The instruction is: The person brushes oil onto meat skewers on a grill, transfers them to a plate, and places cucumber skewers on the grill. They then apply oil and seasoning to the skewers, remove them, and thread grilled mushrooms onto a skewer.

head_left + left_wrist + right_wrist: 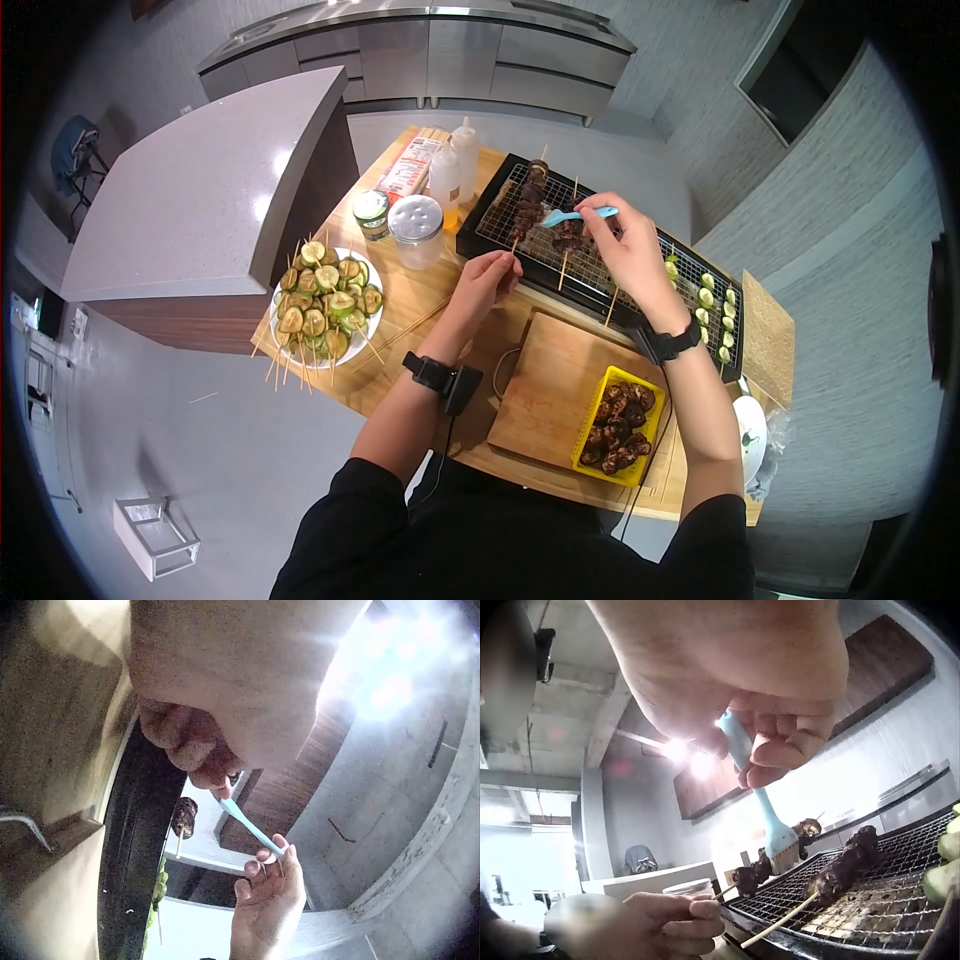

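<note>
My right hand (630, 250) pinches a light blue brush (580, 215) above the black grill (555, 275). In the right wrist view the brush head (781, 841) is against a dark skewer (754, 876), whose stick end is pinched by my left hand (667, 926). The head view has that left hand (487, 280) at the grill's near-left edge, holding the skewer (530, 200) slanted over the mesh. Beside it a second dark skewer (567, 237) lies on the mesh, partly under the brush. The left wrist view shows the curled fingers of my left hand (191, 746).
Zucchini skewers (707, 298) lie on the grill's right side. A plate of zucchini skewers (325, 300), a shaker jar (415, 230) and squeeze bottles (445, 180) stand left. Nearer are a cutting board (545, 390) and a yellow basket (583, 440) of dark browned pieces.
</note>
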Demonstrator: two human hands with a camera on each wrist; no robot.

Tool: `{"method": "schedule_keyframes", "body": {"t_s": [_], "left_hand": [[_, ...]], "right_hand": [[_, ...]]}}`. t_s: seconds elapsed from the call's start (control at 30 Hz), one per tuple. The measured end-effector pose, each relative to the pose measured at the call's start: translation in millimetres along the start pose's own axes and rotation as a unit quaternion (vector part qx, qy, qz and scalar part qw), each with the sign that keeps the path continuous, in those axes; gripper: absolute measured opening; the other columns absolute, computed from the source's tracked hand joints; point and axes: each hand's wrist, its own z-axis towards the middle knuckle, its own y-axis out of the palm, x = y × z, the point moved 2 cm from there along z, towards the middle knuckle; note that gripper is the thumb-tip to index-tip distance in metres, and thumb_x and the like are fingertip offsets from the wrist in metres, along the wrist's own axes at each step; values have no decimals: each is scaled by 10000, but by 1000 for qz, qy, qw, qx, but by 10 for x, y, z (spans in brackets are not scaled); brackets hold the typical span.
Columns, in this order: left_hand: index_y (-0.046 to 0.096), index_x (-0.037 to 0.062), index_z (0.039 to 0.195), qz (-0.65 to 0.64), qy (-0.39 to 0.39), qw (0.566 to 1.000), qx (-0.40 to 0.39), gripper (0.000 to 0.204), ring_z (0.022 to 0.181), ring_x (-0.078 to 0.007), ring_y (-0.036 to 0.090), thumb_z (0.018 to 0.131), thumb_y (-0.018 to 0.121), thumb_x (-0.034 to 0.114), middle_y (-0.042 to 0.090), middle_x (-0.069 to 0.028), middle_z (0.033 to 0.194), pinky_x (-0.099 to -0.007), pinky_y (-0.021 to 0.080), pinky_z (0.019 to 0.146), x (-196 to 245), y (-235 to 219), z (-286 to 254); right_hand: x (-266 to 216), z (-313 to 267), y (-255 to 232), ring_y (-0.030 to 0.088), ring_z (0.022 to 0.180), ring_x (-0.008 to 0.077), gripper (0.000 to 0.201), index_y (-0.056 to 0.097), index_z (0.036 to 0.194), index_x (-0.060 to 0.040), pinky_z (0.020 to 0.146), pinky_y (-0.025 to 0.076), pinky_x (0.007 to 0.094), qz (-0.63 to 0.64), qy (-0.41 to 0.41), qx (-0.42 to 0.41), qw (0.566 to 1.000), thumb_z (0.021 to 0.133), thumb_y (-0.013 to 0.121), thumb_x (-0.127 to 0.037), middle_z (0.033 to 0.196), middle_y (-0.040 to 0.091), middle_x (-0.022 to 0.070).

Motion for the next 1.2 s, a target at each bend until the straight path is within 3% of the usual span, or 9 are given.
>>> {"method": "schedule_keyframes", "body": {"t_s": [0.23, 0.53, 1.2], "left_hand": [[621, 122, 949, -16, -21, 999, -17, 273, 625, -23, 416, 1117, 523, 315, 518, 70, 743, -202, 283, 559, -63, -58, 23], [633, 127, 958, 0, -25, 999, 20, 286, 667, -22, 453, 1116, 520, 337, 527, 75, 752, -193, 315, 594, 15, -37, -14], [749, 52, 918, 118, 46, 987, 96, 304, 615, -4, 408, 1064, 672, 307, 486, 103, 669, -206, 293, 555, -104, -71, 63]], "right_hand": [[-84, -12, 26, 578, 619, 130, 125, 701, 1086, -45, 589, 448, 304, 1, -25, 5, 1000, 1025, 686, -154, 749, 669, 73], [-93, -17, -29, 579, 632, 138, 129, 701, 1084, -42, 596, 446, 302, -3, -21, 10, 1000, 1019, 695, -154, 812, 690, 79], [49, -68, -116, 551, 620, 98, 130, 707, 1087, -45, 577, 409, 279, 9, -23, 21, 999, 1029, 689, -160, 733, 652, 38]]}}
